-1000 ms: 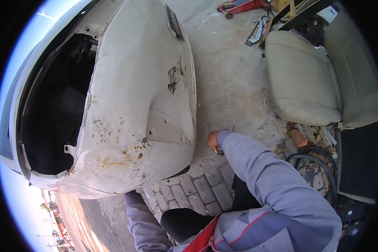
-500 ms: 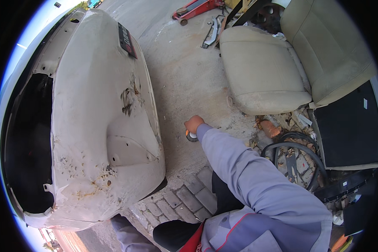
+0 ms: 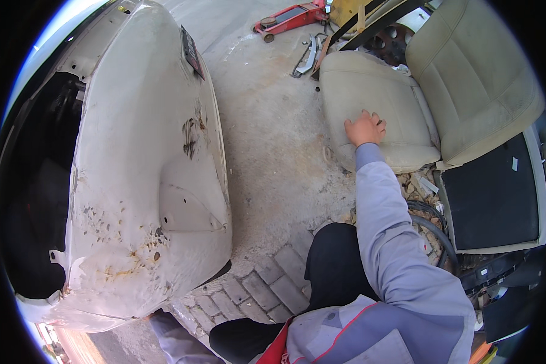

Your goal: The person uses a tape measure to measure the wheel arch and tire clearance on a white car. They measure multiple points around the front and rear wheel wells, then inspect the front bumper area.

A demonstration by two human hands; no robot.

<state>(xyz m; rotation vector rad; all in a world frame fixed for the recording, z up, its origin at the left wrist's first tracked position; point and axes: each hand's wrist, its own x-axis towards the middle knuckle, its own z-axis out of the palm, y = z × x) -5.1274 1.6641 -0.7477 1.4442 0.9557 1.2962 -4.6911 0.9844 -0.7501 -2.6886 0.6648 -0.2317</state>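
My right hand (image 3: 366, 129) is over the beige car seat (image 3: 346, 79), near the front of its cushion. The fingers are spread and slightly bent, and no object shows in them; I cannot tell whether they touch the cushion. To the left is a dented, off-white car bumper (image 3: 133, 121) with rust-brown marks, scratches and a dark plate. At its lower edge, my left hand (image 3: 156, 314) is mostly hidden, with only a sliver visible past the grey sleeve; its fingers cannot be made out.
A red floor jack (image 3: 290, 21) lies at the back, with metal scraps (image 3: 308, 57) nearby. Beside the seat are a dark panel (image 3: 491, 188), a black hose (image 3: 437, 233) and rubble. Paving bricks (image 3: 264, 282) lie by my knees.
My right hand has moved right from low near the ground to over the seat, and its fingers have spread. The dark and orange ring-shaped thing it had is no longer visible.
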